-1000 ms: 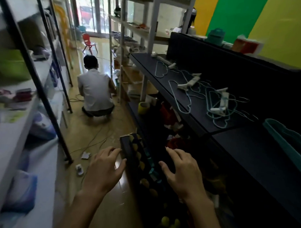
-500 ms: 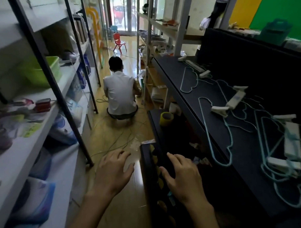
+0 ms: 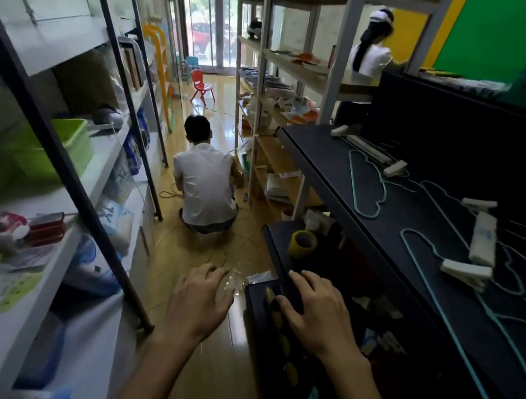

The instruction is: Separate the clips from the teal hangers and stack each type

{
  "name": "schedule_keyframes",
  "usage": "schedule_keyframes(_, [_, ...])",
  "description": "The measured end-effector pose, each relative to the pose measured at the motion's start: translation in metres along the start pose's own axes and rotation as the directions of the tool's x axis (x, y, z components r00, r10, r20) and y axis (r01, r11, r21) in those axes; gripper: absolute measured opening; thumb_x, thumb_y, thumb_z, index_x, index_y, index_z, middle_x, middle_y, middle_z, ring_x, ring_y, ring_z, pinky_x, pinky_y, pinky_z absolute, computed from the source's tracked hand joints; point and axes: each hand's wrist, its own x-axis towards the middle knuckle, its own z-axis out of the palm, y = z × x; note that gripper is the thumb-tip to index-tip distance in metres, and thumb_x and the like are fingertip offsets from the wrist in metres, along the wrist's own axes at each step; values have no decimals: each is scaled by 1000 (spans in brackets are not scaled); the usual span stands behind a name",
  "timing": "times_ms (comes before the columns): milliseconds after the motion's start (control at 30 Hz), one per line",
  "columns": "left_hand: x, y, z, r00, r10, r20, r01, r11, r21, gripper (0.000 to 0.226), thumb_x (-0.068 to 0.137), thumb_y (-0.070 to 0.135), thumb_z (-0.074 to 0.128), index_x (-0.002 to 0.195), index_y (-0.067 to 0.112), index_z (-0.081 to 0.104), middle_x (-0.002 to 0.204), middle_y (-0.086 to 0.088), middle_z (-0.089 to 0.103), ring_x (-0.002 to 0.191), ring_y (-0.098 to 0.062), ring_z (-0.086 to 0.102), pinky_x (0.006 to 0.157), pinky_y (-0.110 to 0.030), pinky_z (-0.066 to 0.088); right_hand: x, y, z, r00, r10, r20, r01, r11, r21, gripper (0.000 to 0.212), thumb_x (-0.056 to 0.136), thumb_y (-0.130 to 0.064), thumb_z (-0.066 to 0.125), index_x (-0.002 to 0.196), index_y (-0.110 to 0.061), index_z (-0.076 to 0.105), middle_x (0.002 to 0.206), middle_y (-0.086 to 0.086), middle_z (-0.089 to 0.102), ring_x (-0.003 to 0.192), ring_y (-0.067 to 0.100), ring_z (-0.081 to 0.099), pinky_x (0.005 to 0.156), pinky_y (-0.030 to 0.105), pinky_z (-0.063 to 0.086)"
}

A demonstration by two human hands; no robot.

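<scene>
Thin teal hangers (image 3: 366, 188) flat on black shelf, white clips (image 3: 482, 238) apparently still attached.

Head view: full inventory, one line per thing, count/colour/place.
hangers: several, exact count unclear, teal wire, flat on the black shelf top at right
clips: at least five, white, lying among the hangers
tape roll: one, yellow, lower black shelf
bin: one, green, white shelving at left
chair: one, red, far end of aisle
crouching person: one, white shirt, on the aisle floor
standing person: one, white top, behind the far shelves
left hand: empty, fingers spread, over the floor
right hand: empty, over the lower shelf edge
</scene>
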Motion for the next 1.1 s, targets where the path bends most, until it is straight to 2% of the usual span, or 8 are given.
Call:
schedule_keyframes(233, [118,-43,-12,987,157,-28,-158,987,-28,50,80,51,45,114,20,64,114,-4,64,103,-24,60,84,-40,50,90,-38,-6,993,75,-87,-78,997,-28,54,88,-50,52,134,-23,48,125,-1,56,114,20,50,93,35,42])
schedule_keyframes(367, [171,-50,-10,964,266,18,-265,964,-19,59,79,56,34,116,21,63,117,-3,62,106,-25,58,87,-41,48,123,-49,-13,989,80,-124,-85,996,-28,54,88,-51,49,135,-24,47,126,-3,55,114,19,49,94,33,41])
schedule_keyframes(433, [196,-45,-11,950,311,25,-310,950,-32,55,81,54,39,117,20,62,119,-3,62,107,-25,57,88,-42,47,141,-47,-27,977,96,-191,-101,995,-18,54,87,-50,47,134,-23,49,123,-3,56,112,19,50,91,35,43])
schedule_keyframes(533, [237,-31,-10,926,378,7,-378,925,-34,48,81,51,47,116,22,62,117,-2,62,106,-24,58,86,-42,48,167,-34,-47,945,137,-298,-150,989,-19,53,86,-49,51,131,-20,52,118,-2,58,107,20,53,86,36,48])
schedule_keyframes(667, [294,-3,-5,885,464,-29,-465,883,-65,39,78,46,52,104,21,66,107,-3,65,95,-28,62,78,-41,50,193,1,-64,902,239,-360,-275,960,-53,52,88,-47,56,132,-19,52,116,-1,59,105,21,53,85,37,48])
schedule_keyframes(867, [371,54,10,815,579,8,-577,813,-80,60,80,59,28,118,25,60,121,3,59,109,-22,56,85,-39,46,215,55,-93,816,443,-371,-489,871,-35,56,89,-54,46,139,-29,40,131,-8,48,119,13,42,93,30,40])
schedule_keyframes(1100, [425,123,42,695,716,56,-704,695,-144,48,88,55,39,126,28,53,131,6,50,119,-18,47,96,-36,37,218,93,-107,721,580,-379,-633,774,-22,58,89,-56,45,141,-33,35,135,-10,43,123,12,39,96,28,39])
